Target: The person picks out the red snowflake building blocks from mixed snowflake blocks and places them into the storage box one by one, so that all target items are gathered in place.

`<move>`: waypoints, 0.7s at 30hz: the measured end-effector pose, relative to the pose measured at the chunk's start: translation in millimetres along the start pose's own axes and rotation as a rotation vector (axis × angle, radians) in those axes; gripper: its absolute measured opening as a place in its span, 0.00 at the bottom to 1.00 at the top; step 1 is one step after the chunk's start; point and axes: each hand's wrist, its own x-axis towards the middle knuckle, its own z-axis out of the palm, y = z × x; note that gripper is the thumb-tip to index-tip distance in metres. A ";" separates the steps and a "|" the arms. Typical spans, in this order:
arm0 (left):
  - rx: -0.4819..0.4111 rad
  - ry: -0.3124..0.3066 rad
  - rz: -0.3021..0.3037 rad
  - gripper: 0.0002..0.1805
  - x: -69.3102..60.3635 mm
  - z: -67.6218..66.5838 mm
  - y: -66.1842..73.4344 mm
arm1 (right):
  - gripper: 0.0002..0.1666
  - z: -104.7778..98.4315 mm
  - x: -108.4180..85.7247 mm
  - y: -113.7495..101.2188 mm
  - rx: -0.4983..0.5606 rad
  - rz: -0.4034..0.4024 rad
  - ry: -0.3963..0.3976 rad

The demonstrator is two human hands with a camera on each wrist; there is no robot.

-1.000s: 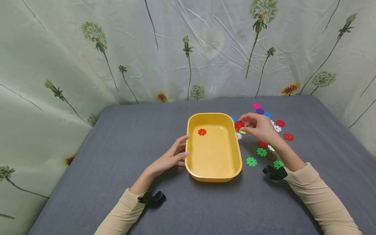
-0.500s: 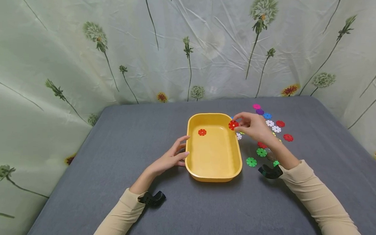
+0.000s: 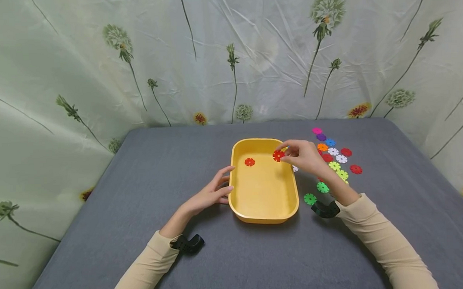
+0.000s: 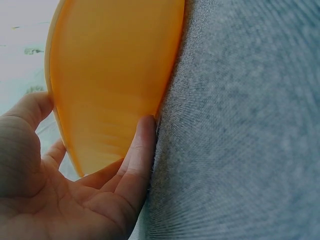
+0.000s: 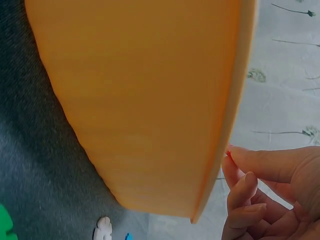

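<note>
A yellow plastic tub [image 3: 262, 195] stands on the grey cloth, and one red notched disc [image 3: 249, 162] lies inside it. My left hand [image 3: 208, 196] rests against the tub's left side; in the left wrist view its fingers [image 4: 142, 145] lie relaxed along the wall and rim. Between thumb and index finger, my right hand [image 3: 303, 155] pinches another red notched disc [image 3: 277, 156] over the tub's right rim. From the right wrist, the tub wall [image 5: 145, 100] hides nearly all of that disc.
Several notched discs in many colours lie right of the tub, among them a green disc [image 3: 309, 199], a pink disc [image 3: 317, 131] and a red disc [image 3: 356, 169]. My right forearm covers some of them. A flower-patterned curtain [image 3: 197, 77] hangs behind the table.
My right hand has moved left with the red disc, from beside the tub to over its inside edge. The left hand has stayed on the tub's side.
</note>
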 end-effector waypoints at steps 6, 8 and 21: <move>0.000 0.003 0.004 0.34 -0.2 0.1 -0.4 | 0.13 7.3 5.4 -5.7 0.007 -0.030 -0.025; 0.000 0.002 0.008 0.34 0.0 0.1 -0.5 | 0.13 9.5 7.2 -6.9 0.013 -0.036 -0.030; -0.006 0.002 0.014 0.34 0.5 -0.1 -1.6 | 0.13 22.9 16.2 -10.3 0.003 -0.073 -0.084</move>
